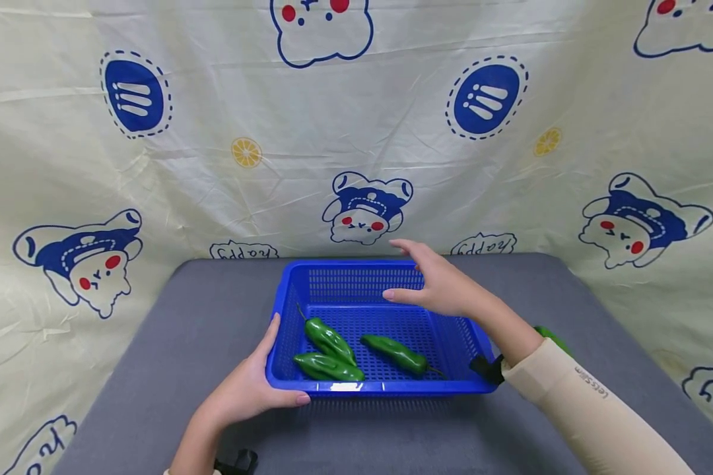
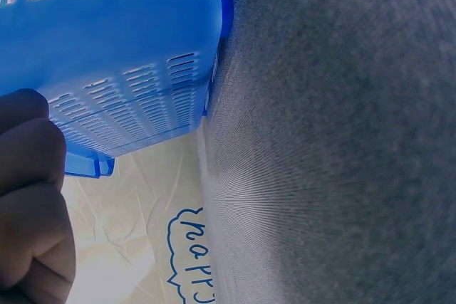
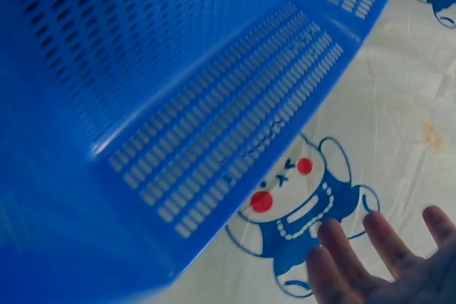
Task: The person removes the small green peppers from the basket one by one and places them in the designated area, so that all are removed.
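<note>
A blue plastic basket with slotted walls holds three green peppers. Two of them, an upper pepper and a lower pepper, lie together at the left; a third pepper lies right of the middle. My left hand grips the basket's front left corner, thumb along the front rim and fingers against the left side. In the left wrist view its bent fingers lie by the slotted wall. Over the basket's back right part, my right hand is held with thumb and fingers spread, nothing between them.
The basket stands on a grey cloth-covered table. Right of it, partly behind the right forearm, is another green item. A pale printed curtain hangs behind the table and along both sides.
</note>
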The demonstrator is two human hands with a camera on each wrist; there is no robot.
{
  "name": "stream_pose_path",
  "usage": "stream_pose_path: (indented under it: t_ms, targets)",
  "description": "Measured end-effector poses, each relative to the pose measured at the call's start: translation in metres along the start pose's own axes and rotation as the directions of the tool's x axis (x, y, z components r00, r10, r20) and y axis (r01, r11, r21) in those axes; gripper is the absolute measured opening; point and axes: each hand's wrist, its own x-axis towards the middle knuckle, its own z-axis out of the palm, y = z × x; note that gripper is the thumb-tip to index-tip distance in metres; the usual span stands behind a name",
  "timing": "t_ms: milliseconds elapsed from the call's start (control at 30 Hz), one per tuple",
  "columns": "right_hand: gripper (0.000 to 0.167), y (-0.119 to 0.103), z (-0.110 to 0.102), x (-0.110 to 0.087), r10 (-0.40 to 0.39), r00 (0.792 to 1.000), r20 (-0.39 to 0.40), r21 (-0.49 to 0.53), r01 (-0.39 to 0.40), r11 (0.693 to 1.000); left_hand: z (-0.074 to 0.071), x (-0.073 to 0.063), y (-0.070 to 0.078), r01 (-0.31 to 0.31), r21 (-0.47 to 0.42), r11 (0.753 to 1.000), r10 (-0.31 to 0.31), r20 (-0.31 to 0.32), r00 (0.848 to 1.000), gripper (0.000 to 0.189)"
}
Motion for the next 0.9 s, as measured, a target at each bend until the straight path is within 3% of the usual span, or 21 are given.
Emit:
stream_pose_path:
  t_ms: [233,367,500,633,900]
  targets:
    - [0.095,-0.005,0.025,0.019,-0.026,0.993,0.118,0.064,0.018,0.998,0.000,0.000,-0.003,0.001,-0.020,1.000,-0.001,0.000,1.000,0.136]
    - [0.096,-0.007,0.041,0.027,-0.077,0.974,0.213,0.082,0.061,0.995,0.000,0.001,-0.004,-0.010,-0.049,0.999,0.011,0.009,1.000,0.135]
    - [0.095,-0.006,0.058,0.032,-0.114,0.939,0.326,0.090,0.089,0.992,0.000,0.002,-0.004,-0.009,-0.078,0.997,0.011,0.024,1.000,0.135]
    - [0.092,-0.006,0.073,0.033,-0.098,0.891,0.443,0.073,0.073,0.995,0.001,0.002,-0.003,-0.009,-0.069,0.998,0.011,0.027,1.000,0.135]
    - [0.093,-0.008,0.092,0.040,-0.105,0.811,0.576,0.117,0.045,0.992,0.000,0.001,-0.003,-0.025,-0.039,0.999,0.025,0.009,1.000,0.135]
